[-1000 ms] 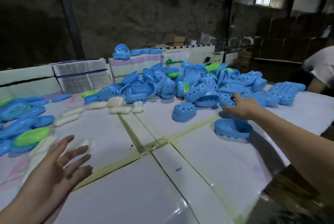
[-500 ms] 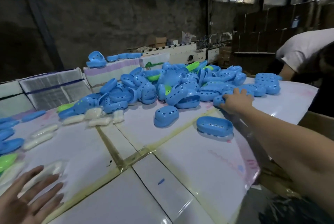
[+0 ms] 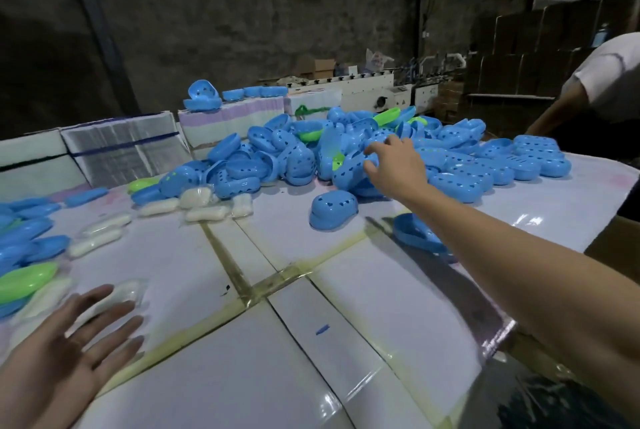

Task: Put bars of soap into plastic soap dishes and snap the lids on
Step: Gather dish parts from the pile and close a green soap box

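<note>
A big pile of blue perforated soap dishes and lids (image 3: 298,158), with a few green ones, fills the far middle of the white table (image 3: 242,359). My right hand (image 3: 394,165) stretches into the pile, fingers apart and touching a blue dish (image 3: 349,170); nothing is held. One blue shell (image 3: 332,209) lies upside down in front of the pile. A blue dish (image 3: 414,234) lies partly hidden under my right forearm. My left hand (image 3: 69,352) hovers open at the near left, fingertips over a wrapped white soap bar (image 3: 119,295).
More wrapped soap bars lie near the pile (image 3: 204,205) and at the left (image 3: 98,236). Blue and green dishes (image 3: 24,279) line the left edge. Bundled flat stacks (image 3: 121,148) stand behind. Another person (image 3: 609,89) bends at the far right corner.
My right hand has moved left and deeper into the pile of dishes. My left hand has come forward again towards the wrapped soap bar. The view has swung slightly.
</note>
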The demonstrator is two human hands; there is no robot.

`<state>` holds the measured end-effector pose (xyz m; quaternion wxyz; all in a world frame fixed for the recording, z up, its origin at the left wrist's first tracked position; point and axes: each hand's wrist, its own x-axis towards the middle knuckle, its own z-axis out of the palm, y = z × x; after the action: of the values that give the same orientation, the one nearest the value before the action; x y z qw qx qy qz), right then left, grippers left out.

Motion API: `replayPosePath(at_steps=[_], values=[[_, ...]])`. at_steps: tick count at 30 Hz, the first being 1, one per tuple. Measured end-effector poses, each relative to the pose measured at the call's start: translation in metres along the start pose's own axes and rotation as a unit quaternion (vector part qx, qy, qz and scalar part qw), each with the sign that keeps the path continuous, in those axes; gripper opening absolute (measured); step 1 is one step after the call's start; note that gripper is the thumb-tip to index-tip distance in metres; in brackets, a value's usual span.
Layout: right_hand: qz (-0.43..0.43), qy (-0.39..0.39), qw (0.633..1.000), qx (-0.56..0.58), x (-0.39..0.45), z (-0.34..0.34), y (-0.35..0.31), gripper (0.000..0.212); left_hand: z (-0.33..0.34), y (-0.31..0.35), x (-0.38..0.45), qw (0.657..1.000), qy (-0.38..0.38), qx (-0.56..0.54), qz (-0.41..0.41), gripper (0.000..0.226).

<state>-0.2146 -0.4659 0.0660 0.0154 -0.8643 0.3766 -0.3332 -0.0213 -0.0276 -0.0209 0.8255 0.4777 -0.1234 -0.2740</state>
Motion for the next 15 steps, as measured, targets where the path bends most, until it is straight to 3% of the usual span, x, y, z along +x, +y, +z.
replayPosePath(at_steps=[3, 8, 15], values=[[-0.056, 0.010, 0.992, 0.110, -0.020, 0.003, -0.065, 0.028, 0.010, 0.008, -0.008, 1.000, -0.019, 0.013, 0.013, 0.028], [-0.127, -0.027, 0.943, 0.306, -0.067, 0.014, -0.171, 0.020, 0.017, 0.010, -0.018, 1.000, 0.007, 0.012, 0.008, 0.026], [-0.122, -0.122, 0.862, 0.477, -0.127, 0.042, -0.294, 0.015, 0.017, 0.029, -0.025, 0.994, 0.102, 0.002, 0.026, 0.016]])
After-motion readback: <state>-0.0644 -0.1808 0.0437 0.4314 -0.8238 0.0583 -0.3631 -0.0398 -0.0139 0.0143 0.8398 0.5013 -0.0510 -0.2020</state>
